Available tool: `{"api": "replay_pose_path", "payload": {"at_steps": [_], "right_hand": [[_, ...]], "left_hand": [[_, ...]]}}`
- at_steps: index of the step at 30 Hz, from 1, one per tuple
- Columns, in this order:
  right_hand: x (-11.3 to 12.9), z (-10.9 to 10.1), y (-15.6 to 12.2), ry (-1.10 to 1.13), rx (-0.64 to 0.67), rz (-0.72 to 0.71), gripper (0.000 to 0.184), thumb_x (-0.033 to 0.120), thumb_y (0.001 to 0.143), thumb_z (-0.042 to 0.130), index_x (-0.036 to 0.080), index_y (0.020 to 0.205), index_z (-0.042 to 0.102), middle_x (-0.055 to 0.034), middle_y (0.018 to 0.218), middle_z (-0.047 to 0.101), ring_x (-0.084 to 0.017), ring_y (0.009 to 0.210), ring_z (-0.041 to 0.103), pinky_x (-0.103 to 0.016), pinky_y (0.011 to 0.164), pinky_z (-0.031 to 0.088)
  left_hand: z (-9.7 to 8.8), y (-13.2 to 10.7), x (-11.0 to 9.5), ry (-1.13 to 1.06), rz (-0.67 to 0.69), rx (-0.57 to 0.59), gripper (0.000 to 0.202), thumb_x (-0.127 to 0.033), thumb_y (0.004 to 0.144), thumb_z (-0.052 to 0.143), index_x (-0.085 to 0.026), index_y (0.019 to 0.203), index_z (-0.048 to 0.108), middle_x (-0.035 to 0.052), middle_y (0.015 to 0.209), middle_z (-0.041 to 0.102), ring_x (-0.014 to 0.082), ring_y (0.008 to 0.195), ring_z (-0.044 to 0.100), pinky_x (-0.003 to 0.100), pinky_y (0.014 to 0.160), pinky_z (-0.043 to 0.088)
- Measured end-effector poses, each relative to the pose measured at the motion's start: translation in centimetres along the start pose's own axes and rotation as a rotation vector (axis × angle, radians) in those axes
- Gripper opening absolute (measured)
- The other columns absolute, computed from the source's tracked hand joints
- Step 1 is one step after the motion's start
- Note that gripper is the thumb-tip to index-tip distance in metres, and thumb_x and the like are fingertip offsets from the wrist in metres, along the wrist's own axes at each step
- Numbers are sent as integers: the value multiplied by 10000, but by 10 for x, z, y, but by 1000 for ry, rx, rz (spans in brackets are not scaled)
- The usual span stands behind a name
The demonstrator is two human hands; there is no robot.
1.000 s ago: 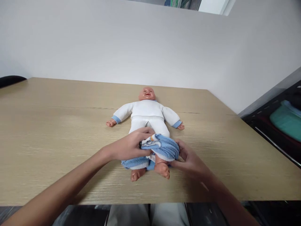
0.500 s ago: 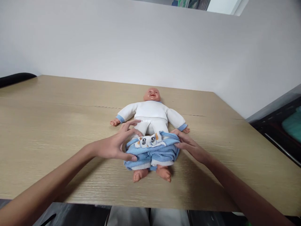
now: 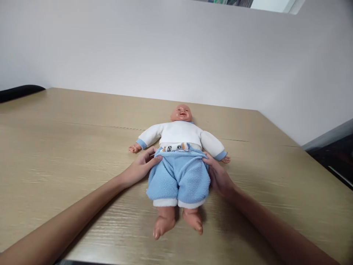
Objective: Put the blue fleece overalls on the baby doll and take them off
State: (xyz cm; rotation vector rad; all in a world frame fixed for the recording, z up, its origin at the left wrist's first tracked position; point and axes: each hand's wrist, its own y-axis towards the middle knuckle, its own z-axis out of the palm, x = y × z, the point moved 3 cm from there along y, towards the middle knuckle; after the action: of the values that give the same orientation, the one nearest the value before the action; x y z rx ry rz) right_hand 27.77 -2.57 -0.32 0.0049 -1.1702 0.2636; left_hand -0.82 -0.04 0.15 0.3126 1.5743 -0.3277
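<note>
A baby doll (image 3: 180, 134) in a white top with blue cuffs lies on its back, head away from me and bare feet towards me. Light blue fleece overalls (image 3: 179, 176) with white leg cuffs cover its legs up to the waist. The bib, with a cartoon face, is folded down at the waistband. My left hand (image 3: 142, 167) pinches the waistband at its left side, thumb on top. On the opposite side my right hand (image 3: 219, 173) grips the waistband between thumb and fingers; some of its fingers are hidden behind the cloth.
The doll lies on a light wooden table (image 3: 68, 147) that reaches back to a pale wall (image 3: 138, 51). A black curved object (image 3: 22, 92) shows at the far left. Something dark (image 3: 336, 158) stands beyond the table's right edge.
Both hands have moved up the doll's body with the overalls. The bunched cloth around the lower legs is now stretched out to the waist, covering the white legs.
</note>
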Motion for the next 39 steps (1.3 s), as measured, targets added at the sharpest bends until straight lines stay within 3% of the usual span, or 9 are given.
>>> {"api": "replay_pose_path", "payload": {"at_steps": [6, 14, 18, 22, 26, 29, 31, 35, 39], "right_hand": [[1, 7, -9, 43, -26, 102, 363, 434, 871, 761, 291, 1204, 742, -13, 1256, 812, -333, 1356, 657, -472, 1193, 478], [-9, 17, -13, 99, -49, 129, 514, 448, 883, 738, 301, 1374, 699, -31, 1306, 810, -343, 1409, 635, -508, 1230, 465], [-9, 11, -9, 49, 19, 102, 418, 449, 876, 720, 300, 1267, 716, -50, 1269, 795, -348, 1330, 651, -500, 1166, 488], [-3, 1, -10, -51, 73, 43, 272, 419, 872, 725, 288, 1108, 699, -36, 1087, 752, -313, 1095, 661, -437, 1008, 515], [16, 3, -14, -318, 52, -138, 184, 435, 971, 704, 275, 1060, 688, -9, 951, 629, -253, 939, 558, -356, 874, 457], [32, 11, -7, -544, 17, -323, 169, 437, 1021, 696, 269, 1021, 670, -3, 914, 569, -233, 878, 492, -338, 803, 410], [36, 11, 4, -564, -12, -375, 147, 409, 1029, 683, 271, 989, 653, 5, 883, 539, -223, 841, 466, -333, 769, 391], [25, -7, 33, -333, -79, -259, 164, 412, 965, 724, 271, 923, 653, 19, 857, 583, -223, 852, 511, -335, 827, 430], [16, -18, 45, -219, -15, -131, 209, 454, 871, 771, 272, 903, 673, -10, 925, 725, -288, 996, 649, -417, 976, 511]], "left_hand": [[7, -14, -10, 32, -112, 14, 480, -668, 1024, 669, -251, 1256, 717, 74, 1372, 728, 309, 1288, 645, 417, 1160, 489], [8, -12, 2, -117, -143, 6, 509, -686, 1048, 642, -252, 1301, 719, 37, 1108, 771, 234, 1013, 677, 347, 930, 539], [6, -10, 2, -260, -143, -39, 444, -619, 1013, 734, -211, 1185, 758, 59, 1123, 763, 225, 988, 671, 333, 929, 532], [0, -7, -2, -354, -82, -40, 302, -485, 1014, 756, -209, 1137, 739, 48, 1057, 719, 214, 964, 645, 317, 897, 519], [-17, 1, -17, -175, 95, -119, 212, -407, 1002, 762, -211, 1048, 696, 23, 1047, 660, 193, 983, 592, 279, 872, 472], [-23, 12, -32, 38, 197, -126, 269, -466, 1030, 738, -209, 1049, 657, 16, 1007, 624, 185, 959, 564, 280, 855, 450], [-22, 23, -36, 115, 229, -130, 328, -525, 1045, 713, -209, 1101, 649, 18, 1004, 625, 183, 939, 562, 283, 836, 445], [-16, 40, -25, 267, 188, -197, 437, -620, 1051, 664, -192, 1141, 666, 34, 1036, 669, 207, 963, 597, 304, 832, 453], [-12, 44, -11, 365, 129, -212, 508, -682, 1044, 630, -177, 1027, 683, 21, 941, 662, 206, 873, 577, 317, 765, 425]]}}
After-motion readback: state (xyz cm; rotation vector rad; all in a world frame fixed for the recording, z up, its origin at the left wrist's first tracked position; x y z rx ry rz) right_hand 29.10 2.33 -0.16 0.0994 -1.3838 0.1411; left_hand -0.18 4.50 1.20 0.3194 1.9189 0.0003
